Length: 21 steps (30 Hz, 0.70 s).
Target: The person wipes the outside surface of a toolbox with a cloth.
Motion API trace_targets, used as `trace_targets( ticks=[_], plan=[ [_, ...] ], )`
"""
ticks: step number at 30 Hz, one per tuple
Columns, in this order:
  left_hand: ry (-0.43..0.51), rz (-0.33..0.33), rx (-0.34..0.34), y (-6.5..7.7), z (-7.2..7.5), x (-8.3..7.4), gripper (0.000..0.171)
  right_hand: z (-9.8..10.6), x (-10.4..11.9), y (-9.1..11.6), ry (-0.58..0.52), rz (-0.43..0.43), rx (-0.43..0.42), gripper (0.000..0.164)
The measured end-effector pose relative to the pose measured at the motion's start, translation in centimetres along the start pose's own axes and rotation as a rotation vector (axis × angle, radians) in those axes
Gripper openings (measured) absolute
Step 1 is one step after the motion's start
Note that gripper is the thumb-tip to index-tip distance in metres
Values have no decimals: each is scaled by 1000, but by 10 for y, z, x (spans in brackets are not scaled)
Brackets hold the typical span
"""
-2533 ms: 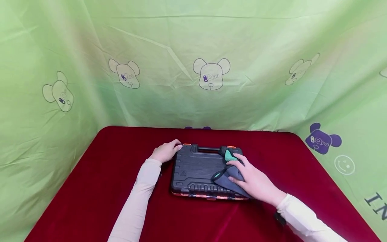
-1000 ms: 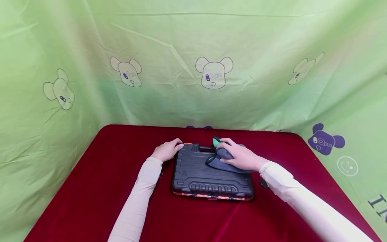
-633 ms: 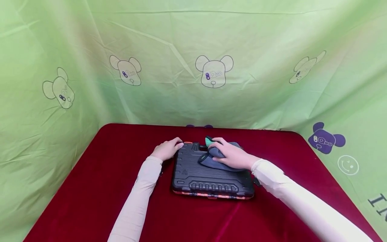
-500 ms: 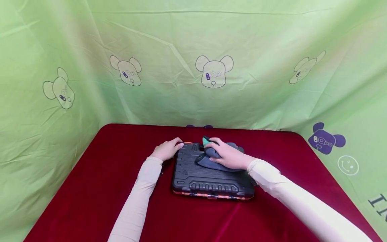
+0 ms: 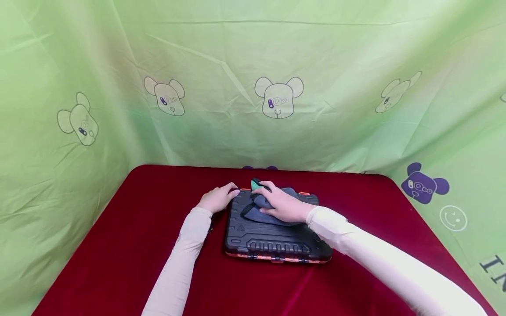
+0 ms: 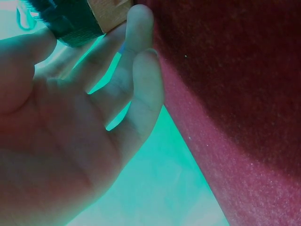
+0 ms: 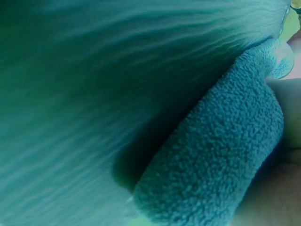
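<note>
On the red tabletop [image 5: 118,245], a black case [image 5: 272,235] lies flat, orange trim [image 5: 265,257] along its near edge. At its far left corner my left hand [image 5: 216,198] grips it; my right hand [image 5: 283,205] grasps a gray-blue cloth [image 5: 258,215] against its far half.

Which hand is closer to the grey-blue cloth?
Right. The right hand grips the cloth on the black case; the left hand is apart from it, at the case's far left corner.
</note>
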State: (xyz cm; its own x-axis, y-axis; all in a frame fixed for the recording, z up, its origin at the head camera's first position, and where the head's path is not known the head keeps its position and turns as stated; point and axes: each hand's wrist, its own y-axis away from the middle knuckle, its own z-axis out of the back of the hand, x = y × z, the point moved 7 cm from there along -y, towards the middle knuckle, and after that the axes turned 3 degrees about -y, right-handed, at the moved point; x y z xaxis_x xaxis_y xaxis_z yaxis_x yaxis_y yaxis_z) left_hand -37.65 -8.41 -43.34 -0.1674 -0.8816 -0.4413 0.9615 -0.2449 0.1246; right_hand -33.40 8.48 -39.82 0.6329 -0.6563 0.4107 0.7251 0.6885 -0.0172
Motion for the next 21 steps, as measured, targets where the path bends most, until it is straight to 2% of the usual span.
trace_targets(
  ticks=[9,14,21],
  plan=[
    [4,8,11,-3,-2,4,38,-3,2,-10,39,-18,9,53],
    [33,10,32,-2,-4,5,36,-4,-1,-4,47,-53,5,52],
    [39,1,20,-1,0,4,35,2,-10,8,57,-55,17,52]
  ],
)
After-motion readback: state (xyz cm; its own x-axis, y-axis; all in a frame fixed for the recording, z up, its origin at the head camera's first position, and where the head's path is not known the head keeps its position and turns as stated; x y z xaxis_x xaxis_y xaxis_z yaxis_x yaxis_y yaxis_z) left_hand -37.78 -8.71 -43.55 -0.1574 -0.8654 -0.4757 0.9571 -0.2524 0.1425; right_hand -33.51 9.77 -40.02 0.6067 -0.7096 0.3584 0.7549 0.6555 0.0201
